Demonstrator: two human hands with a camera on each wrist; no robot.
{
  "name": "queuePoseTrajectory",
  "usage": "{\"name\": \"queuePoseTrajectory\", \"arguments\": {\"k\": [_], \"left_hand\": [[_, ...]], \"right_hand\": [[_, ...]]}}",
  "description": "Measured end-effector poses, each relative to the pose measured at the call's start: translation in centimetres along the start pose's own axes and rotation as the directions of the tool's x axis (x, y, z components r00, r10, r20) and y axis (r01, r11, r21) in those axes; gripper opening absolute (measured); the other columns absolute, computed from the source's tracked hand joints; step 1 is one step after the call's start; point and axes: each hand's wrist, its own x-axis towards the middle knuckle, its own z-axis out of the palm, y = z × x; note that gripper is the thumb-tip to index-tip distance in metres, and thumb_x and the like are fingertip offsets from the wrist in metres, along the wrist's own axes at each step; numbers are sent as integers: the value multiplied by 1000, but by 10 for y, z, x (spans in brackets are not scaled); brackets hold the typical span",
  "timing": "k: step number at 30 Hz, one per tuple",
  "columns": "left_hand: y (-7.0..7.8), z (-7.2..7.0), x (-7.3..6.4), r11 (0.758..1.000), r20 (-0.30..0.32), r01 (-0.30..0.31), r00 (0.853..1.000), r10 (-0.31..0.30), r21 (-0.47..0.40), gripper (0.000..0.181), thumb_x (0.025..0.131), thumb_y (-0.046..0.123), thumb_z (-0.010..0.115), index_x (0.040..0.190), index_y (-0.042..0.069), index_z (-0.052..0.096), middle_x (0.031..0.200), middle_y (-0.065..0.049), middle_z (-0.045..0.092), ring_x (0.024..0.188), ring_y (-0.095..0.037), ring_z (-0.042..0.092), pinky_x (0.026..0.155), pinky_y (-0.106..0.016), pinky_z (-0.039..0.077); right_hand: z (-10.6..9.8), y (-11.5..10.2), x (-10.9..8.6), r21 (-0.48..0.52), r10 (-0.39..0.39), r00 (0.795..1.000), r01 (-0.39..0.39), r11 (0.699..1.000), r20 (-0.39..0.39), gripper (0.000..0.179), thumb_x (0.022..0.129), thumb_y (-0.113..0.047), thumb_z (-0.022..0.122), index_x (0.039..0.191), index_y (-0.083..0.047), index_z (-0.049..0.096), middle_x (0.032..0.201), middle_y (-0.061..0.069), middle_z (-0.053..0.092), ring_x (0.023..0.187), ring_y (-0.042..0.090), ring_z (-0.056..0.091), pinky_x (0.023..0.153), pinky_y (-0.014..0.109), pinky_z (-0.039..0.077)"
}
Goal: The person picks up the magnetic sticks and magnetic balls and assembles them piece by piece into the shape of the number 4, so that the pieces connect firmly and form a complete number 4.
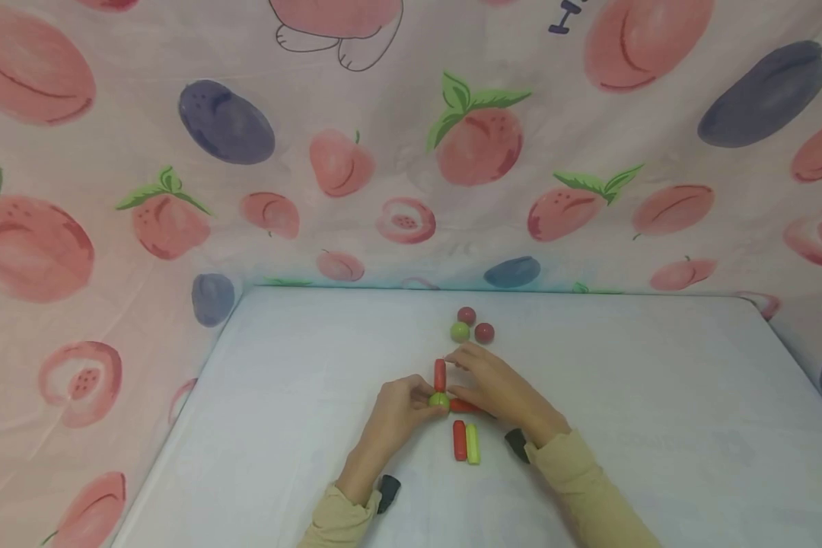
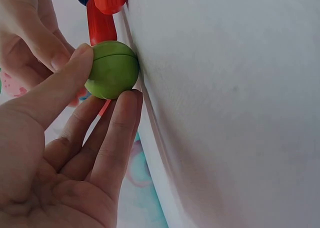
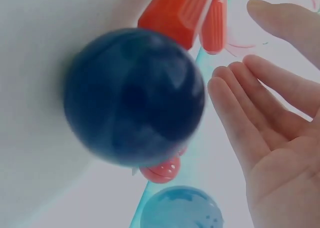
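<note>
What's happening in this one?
A person's left hand pinches a green ball with two red sticks running from it. The right hand is open beside them, near a dark blue ball. A loose red stick and a yellow-green stick lie closer to the person; two red balls and a second green ball sit beyond.

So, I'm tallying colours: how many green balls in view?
2: one green ball pinched in the left hand, another beside two red balls. The hands may hide more.

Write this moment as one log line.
left hand: pinches green ball | right hand: holds nothing | red stick, yellow stick: side by side
</note>
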Motion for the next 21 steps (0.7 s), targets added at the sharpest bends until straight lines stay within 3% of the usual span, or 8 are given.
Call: {"name": "queuePoseTrajectory", "arguments": {"k": [6,14,21], "left_hand": [[1,1,-1,1000,-2,17,1000,-17,-1,28,80,23,83,100,7,71,90,-3,75,83,-13,72,80,-34,59],[2,0,-1,1000,4,17,1000,-17,1,27,81,24,83,100,9,71,89,-1,75,81,-10,71,77,-29,59],[2,-3,-2,1000,12,17,1000,-17,10,28,81,25,83,100,9,71,88,0,75,81,-9,70,76,-29,59]], "right_hand": [[-8,-4,-10,25,28,999,-28,999,36,47,85,-22,79,127,-9,62,126,4,61,117,21,58,101,42,51],[-14,-6,-24,0,-28,999,28,1000,25,49,84,-27,80,127,-8,63,122,4,62,111,19,59,98,39,53],[-14,-8,-34,-4,-24,999,24,1000,41,46,84,-24,80,125,-9,65,121,4,63,108,18,60,97,38,54]]}}
